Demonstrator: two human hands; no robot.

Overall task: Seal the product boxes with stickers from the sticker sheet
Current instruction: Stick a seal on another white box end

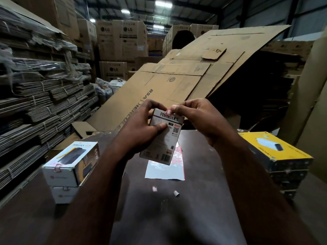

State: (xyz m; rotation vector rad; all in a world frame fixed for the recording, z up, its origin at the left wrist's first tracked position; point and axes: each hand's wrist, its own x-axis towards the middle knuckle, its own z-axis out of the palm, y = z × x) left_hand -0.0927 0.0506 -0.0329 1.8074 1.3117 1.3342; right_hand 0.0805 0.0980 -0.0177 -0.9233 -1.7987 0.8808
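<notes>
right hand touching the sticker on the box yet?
Touching. Head view shows the right hand pinching the red sticker at the top edge of the box.

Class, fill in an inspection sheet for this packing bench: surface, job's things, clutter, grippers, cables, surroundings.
Surface: dark table, scuffed.
Job's things: grey product box held upright; red sticker at its top edge; sticker sheet lying flat beneath.
Clutter: loose sticker, paper scrap, white boxes stacked left, yellow boxes stacked right.
Grippers: left hand grips the box; right hand presses the sticker.
Cables: nothing seen.
Surroundings: warehouse, leaning cardboard sheet, stacked cartons.
</notes>
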